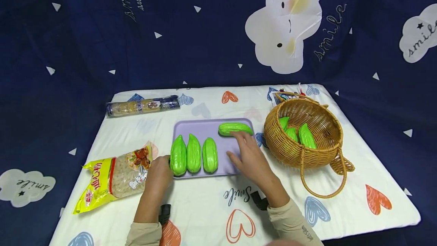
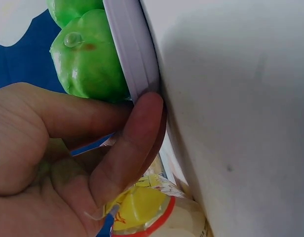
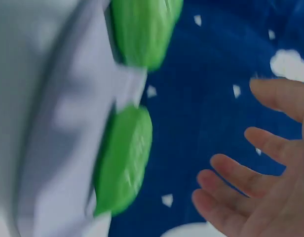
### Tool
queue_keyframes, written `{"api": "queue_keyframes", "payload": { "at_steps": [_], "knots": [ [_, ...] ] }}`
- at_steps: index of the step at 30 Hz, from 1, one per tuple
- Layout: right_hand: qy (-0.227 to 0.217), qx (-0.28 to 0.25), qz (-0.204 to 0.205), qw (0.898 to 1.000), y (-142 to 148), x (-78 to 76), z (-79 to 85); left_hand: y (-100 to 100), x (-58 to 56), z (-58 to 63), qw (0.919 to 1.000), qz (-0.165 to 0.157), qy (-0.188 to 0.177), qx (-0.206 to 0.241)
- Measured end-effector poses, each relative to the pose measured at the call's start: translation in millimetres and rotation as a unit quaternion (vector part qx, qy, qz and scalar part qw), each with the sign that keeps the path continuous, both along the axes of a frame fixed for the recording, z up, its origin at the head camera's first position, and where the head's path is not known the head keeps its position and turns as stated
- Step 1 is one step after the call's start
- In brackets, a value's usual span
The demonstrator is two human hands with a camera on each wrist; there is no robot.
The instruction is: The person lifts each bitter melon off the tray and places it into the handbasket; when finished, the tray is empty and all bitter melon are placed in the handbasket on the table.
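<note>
- Right hand is loosely spread, thumb well off the index finger, nothing in it. It's over the lilac tray.
- The lying gourd sits crosswise on the tray, just past that hand's fingertips. From above they overlap, but the right wrist view shows the fingers clear of anything green, so I wouldn't call it touching.
- How it'll handle, my guess: light, probably a fake one, with a stiffish skin. Doesn't look fragile. That gloss says slippery, and a round body could roll, though the ridges should give some bite.
- I'd grab it across the fat middle, thumb on the near side, fingers over the far side. The narrowing ends look like an easy way to lose it.
- Left hand is pinching the tray's rim at the near left corner. Looks like a stiff, thin edge, so a decent spot to steady it. The row of three gourds starts right beside those fingers.
- More gourds are in the wicker basket, off to the right hand's right.
</note>
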State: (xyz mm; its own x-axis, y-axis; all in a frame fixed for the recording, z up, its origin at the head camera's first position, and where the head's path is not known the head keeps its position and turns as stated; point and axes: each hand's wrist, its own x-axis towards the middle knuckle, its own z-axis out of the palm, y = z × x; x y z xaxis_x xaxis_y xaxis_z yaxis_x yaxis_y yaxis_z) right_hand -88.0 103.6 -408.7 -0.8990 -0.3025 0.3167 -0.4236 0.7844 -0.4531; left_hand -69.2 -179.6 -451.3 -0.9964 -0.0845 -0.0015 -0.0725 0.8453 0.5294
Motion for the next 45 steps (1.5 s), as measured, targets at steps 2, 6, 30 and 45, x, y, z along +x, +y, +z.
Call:
{"api": "queue_keyframes", "payload": {
  "at_steps": [2,6,30,45],
  "knots": [
    [-0.030,0.016,0.023,0.999,-11,2.7,-6.6,0,0.1,-0.3,1.0000,0.000,0.000,0.000],
    [-0.073,0.038,0.055,0.995,-24,5.5,-17.6,1,0.1,0.1,1.0000,-0.001,0.000,-0.004],
    [-0.154,0.036,0.092,0.983,-50,8.8,-39.8,1,-1.4,1.1,1.0000,-0.001,0.000,-0.006],
    [-0.090,-0.008,0.044,0.995,-28,6.6,-15.0,1,-0.9,1.1,1.0000,0.000,-0.003,-0.009]
  ]
}}
